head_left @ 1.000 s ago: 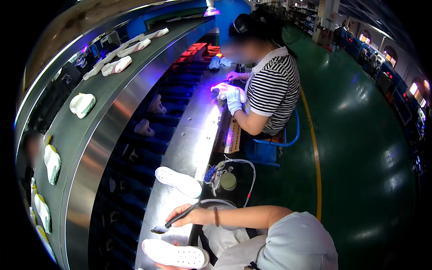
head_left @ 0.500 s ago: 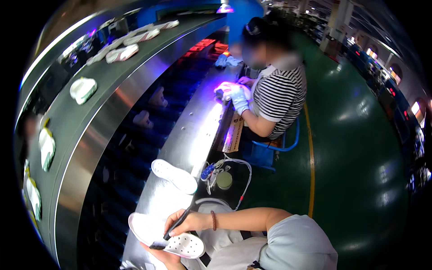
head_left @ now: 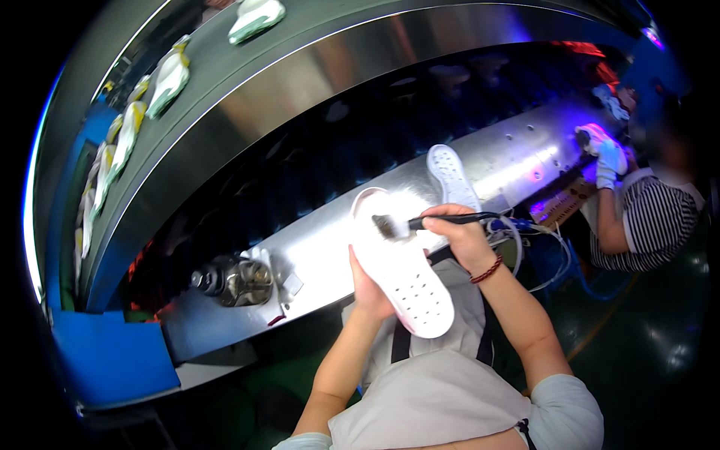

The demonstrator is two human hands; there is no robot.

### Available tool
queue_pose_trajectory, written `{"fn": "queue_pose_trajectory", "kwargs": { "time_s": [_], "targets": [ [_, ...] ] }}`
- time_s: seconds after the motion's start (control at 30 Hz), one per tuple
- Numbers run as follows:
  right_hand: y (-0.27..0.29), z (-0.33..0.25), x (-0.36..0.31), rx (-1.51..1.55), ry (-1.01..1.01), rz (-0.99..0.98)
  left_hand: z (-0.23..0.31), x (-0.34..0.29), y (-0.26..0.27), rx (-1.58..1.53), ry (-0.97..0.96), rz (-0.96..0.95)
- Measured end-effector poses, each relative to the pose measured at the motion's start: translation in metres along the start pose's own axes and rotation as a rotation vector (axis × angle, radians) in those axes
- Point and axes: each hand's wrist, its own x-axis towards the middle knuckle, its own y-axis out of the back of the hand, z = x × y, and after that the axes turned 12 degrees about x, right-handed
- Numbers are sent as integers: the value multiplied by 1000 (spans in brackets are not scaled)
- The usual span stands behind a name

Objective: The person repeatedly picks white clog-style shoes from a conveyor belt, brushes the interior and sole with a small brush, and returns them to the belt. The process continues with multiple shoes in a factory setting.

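right grip (head_left: pixel 463 234) pinching a black-handled, dark-bristled brush (head_left: pixel 401 228) at a white, perforated shoe sole (head_left: pixel 414 285), held by the left grip (head_left: pixel 369 289) at the silver metal tabletop's (head_left: pixel 319 262) edge — apparently brushing, the next stroke calling for a steady sole.

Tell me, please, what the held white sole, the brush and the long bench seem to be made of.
White sole: probably rubber or foam, going by its smooth, even colour and moulded-looking holes; glare leaves its sheen unclear.
Brush: dark bristles, natural or synthetic unclear; its smooth black handle looks like plastic.
Bench: apparently bare metal, perhaps steel, as its grey surface shows bright reflections.
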Motion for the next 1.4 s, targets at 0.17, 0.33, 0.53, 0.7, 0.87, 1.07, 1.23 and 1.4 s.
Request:
{"fn": "queue_pose_trajectory", "kwargs": {
  "time_s": [0.17, 0.33, 0.53, 0.7, 0.87, 1.07, 1.23, 1.4],
  "targets": [
    [-21, -9, 9, -291, 93, -34, -10, 5, 10, 12, -18, 164],
    [-45, -12, -12, -869, 581, -288, 2, 12, 7, 107, -47, 328],
    [-25, -33, -47, -887, 89, -644, 32, -3, 13, 128, -147, 38],
    [-45, -54, -26, -406, 64, -264, 17, -11, -8, 15, 0, -33],
    [-43, -51, -27, -559, 288, -627, 15, -4, -23, -304, -103, -123],
    [-35, -62, -27, -356, -85, -337, 24, -3, -17, 75, -106, -361],
    [-30, -56, -36, -487, 211, -776, 23, -5, -17, 42, -300, 34],
    [-22, -57, -32, -452, 127, -544, 31, 7, -19, 157, -387, -104]
  ]
}}
